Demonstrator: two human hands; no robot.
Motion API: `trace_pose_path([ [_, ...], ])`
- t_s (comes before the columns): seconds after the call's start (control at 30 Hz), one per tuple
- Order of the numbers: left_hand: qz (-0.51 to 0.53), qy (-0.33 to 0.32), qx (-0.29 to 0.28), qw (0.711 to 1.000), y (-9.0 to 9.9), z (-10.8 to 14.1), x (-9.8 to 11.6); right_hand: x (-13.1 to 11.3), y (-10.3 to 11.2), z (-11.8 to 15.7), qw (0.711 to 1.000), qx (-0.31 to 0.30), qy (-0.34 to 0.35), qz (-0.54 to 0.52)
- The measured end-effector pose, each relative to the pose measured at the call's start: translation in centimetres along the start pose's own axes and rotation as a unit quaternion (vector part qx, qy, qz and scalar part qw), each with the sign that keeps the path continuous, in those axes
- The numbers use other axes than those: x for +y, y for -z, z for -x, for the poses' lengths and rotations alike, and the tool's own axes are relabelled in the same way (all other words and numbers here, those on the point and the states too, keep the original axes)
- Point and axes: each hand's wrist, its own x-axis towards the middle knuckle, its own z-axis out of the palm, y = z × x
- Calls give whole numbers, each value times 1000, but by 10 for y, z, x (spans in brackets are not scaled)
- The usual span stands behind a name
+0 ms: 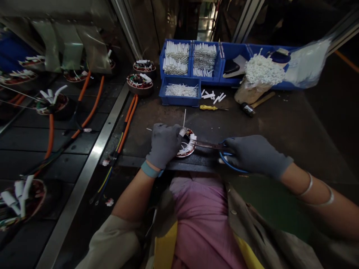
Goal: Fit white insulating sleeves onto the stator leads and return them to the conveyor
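Gloved in grey, my left hand (165,145) is closed at the left side of a small round motor stator (190,151) on the bench. Its fingertips are beside a white sleeve (183,132), and the hand hides part of the stator. White sleeves and reddish windings show around the ring. A thin white cord (184,117) sticks up behind it. My right hand (249,154), also gloved, grips blue-handled scissors (209,145). Their blades point left and reach the stator's right edge; whether they touch a sleeve or cord I cannot tell.
Blue bins (180,100) at the back hold white tubes and sticks. A yellow screwdriver (209,107), loose white tubes (208,96), a hammer (248,109) and a bundle of white cords (263,71) lie nearby. Left, past a metal rail (97,149), stand several stators with orange cables (97,108).
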Motion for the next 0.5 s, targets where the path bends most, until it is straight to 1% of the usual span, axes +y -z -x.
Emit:
trace_pose_path([
  [0.07,7,-12,-9,1000,0,2,0,-13,3,-2,1000,5,1,-7],
  [0.17,27,-43,6,999,-4,1,-2,-27,7,-9,999,31,7,4],
  [0.2,36,-52,17,998,-7,1,-3,-26,7,-10,999,31,11,12],
  [0.27,67,-57,35,996,-15,2,-8,-18,6,-8,999,12,18,24],
  [0.33,119,-29,53,991,-25,4,-12,-6,3,-2,999,-6,16,30],
  [0.4,181,29,80,980,-33,5,-15,-2,0,3,999,2,20,26],
  [0.47,227,79,104,965,-38,7,-14,-8,-2,3,999,17,30,8],
  [0.5,240,91,113,960,-39,7,-13,-13,-2,1,999,24,33,-2],
])
